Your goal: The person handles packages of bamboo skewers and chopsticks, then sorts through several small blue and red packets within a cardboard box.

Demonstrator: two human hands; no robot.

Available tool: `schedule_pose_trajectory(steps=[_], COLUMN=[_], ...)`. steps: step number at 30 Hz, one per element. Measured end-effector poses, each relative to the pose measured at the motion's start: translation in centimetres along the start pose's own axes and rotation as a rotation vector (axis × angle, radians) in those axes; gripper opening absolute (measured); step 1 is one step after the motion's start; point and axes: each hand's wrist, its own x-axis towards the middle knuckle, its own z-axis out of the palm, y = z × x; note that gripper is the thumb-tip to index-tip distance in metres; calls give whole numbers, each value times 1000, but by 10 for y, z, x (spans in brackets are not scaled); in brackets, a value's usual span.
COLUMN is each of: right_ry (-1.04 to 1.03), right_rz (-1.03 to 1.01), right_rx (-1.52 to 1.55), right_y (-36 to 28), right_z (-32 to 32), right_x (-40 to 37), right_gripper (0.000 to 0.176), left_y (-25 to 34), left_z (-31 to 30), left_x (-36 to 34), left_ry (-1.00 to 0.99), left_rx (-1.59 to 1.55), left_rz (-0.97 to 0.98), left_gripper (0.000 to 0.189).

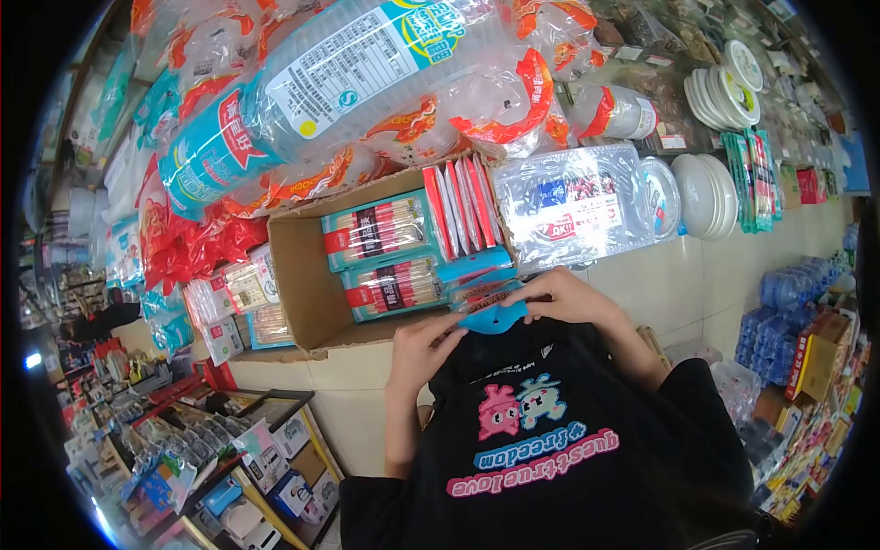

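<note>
As our left hand (417,353) and right hand (568,298) clamp one blue pack (493,316), the box (302,284) holds two teal packs (376,229). Four red packs (463,206) upright.

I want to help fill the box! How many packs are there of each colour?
Teal packs lying flat in the cardboard box: 2
Red-edged packs standing on edge: about 4
Blue pack between the left hand and right hand: 1
Total: about 7
</note>
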Motion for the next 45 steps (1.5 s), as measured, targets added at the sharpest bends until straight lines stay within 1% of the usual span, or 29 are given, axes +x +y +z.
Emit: schedule_pose_trajectory(steps=[3, 6, 9, 12, 15, 18, 21, 24, 27, 30, 33, 39, 42, 45], right_ry=[34, 42, 26, -24, -37, -18, 17, -82, -44, 31, 147, 203, 188, 186], right_rz=[-140, -271, -239, -15, -5, -15, -79, 124, 194, 176, 137, 137, 120, 116], right_rx=[-46, -132, -114, -23, -35, -9, -11, -12, 87, 182, 217, 255, 276, 291], right_y=[11, 17, 13, -3, 1, 7, 13, -1, -9, -1, 3, 9, 8, 6], right_z=[1, 0, 0, -2, 0, 1, 3, -3, 0, 8, 18, 24, 24, 25], right_x=[2, 4, 5, 2, 5, 6, 7, 4, 4, 8, 14, 16, 15, 14], right_gripper=[27, 25, 27, 27, 24, 25, 22, 26, 32, 33, 33, 36, 36, 33], left_y=[-4, 2, 6, 7, 9, -4, -2, -4, -6, -10, -7, -17, -14, -15], left_z=[2, 2, 4, 7, 10, 17, 24, 30, 32, 35, 36, 38, 38, 41], left_x=[-2, 0, 0, -1, 1, -1, 5, 7, 9, 8, 10, 10, 9, 9], left_ry=[-26, -19, -37, -78, -163, -47, 60, 122, 151, 169, 205, 211, 218, 239], left_rx=[-81, -176, -194, -370, -369, -406, -431, -528, -590, -544, -570, -492, -485, -416], left_rz=[-51, -219, -400, -447, -344, -301, -293, -336, -363, -389, -403, -377, -383, -385], left_gripper=[11, 12, 12, 12, 12, 15, 18, 19, 19, 18, 20, 24, 22, 20])
